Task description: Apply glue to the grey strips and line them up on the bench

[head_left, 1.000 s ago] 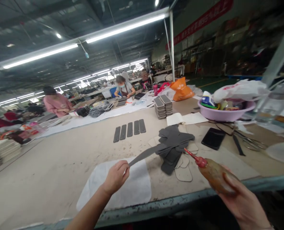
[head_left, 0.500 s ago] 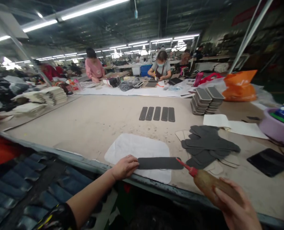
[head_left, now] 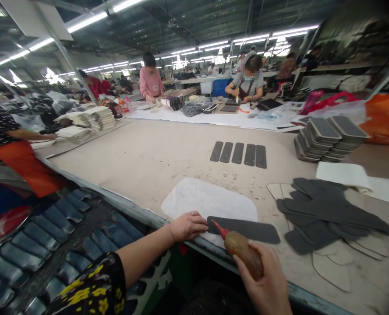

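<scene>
A dark grey strip (head_left: 247,229) lies flat on a white cloth (head_left: 207,202) at the near edge of the table (head_left: 155,162). My left hand (head_left: 188,225) rests on the strip's left end, fingers curled down on it. My right hand (head_left: 266,286) grips a brown glue bottle (head_left: 242,250) with a red nozzle. The nozzle tip touches the strip close to my left fingers.
A pile of grey cut pieces (head_left: 326,214) lies right of the cloth, with pale insole shapes under it. Several dark strips (head_left: 238,153) sit in a row mid-table. Stacked grey trays (head_left: 329,138) stand at the right. Other people work at the far side and left.
The strip was lifted from the grey pile and laid flat on the white cloth. My right hand brought the bottle's nozzle leftward onto the strip's left end. The view swung left.
</scene>
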### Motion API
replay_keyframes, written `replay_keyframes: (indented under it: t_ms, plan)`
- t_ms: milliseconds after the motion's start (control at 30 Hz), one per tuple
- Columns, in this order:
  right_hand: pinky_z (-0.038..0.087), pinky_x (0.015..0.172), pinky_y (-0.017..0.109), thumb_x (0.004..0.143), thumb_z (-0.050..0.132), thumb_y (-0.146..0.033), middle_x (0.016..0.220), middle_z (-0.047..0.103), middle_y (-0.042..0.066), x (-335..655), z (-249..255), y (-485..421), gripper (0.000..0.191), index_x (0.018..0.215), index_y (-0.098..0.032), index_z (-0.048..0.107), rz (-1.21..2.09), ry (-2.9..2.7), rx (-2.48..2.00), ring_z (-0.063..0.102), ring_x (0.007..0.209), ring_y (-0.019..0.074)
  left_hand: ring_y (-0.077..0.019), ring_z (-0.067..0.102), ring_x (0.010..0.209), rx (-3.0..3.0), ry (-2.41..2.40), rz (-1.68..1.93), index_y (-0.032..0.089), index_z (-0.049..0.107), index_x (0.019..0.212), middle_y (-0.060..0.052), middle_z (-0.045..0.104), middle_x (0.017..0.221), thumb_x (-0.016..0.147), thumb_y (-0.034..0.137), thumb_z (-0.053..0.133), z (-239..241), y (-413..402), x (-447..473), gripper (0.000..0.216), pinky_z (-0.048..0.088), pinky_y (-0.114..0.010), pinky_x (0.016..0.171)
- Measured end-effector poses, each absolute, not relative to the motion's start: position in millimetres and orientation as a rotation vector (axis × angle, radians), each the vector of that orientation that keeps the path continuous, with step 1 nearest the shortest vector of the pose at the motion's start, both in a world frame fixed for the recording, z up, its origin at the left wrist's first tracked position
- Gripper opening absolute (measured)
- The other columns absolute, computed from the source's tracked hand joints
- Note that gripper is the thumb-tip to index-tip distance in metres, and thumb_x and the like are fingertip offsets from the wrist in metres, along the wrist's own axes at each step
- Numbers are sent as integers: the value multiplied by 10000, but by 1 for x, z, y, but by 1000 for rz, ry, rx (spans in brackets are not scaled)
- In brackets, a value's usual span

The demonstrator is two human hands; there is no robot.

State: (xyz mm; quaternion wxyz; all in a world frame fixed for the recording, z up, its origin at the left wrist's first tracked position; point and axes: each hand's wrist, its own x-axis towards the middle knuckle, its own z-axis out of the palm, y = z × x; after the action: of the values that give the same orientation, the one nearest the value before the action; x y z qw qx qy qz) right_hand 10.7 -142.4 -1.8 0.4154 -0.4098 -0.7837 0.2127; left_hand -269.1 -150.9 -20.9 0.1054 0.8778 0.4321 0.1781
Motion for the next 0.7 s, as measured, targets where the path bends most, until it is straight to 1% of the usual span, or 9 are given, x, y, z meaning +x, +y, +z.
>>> replay_keyframes:
  t_ms: [167,333,600,700]
  plan:
    - [455,766,393,810,599,-366,986,516,92,0,-3,-141,358,1094,-195,464,524,-2050,-985,495,906,242,-173,540,965,2566,1310,496,212,609,1075,-92,594,1081,897,216,391,-22,-151,-268,281,430,-326,920]
    - [450,805,398,819,592,-338,981,518,89,2,-3,-142,341,1094,-186,459,505,-2051,-992,497,909,232,-182,530,963,2584,1305,514,208,607,1077,-95,589,1089,891,217,394,-24,-151,-268,283,444,-326,890]
    - [441,803,410,799,600,-393,978,528,94,42,-3,-138,372,1081,-184,476,349,-1976,-1175,503,904,243,-168,529,957,2589,1273,611,225,600,1085,-77,596,1082,901,221,423,-25,-150,-269,255,437,-302,876]
    - [442,786,403,791,598,-427,974,528,99,61,-3,-135,395,1075,-178,482,271,-1911,-1264,507,899,248,-171,522,959,2601,1272,566,221,594,1091,-75,590,1091,903,206,412,-24,-149,-269,262,433,-310,878]
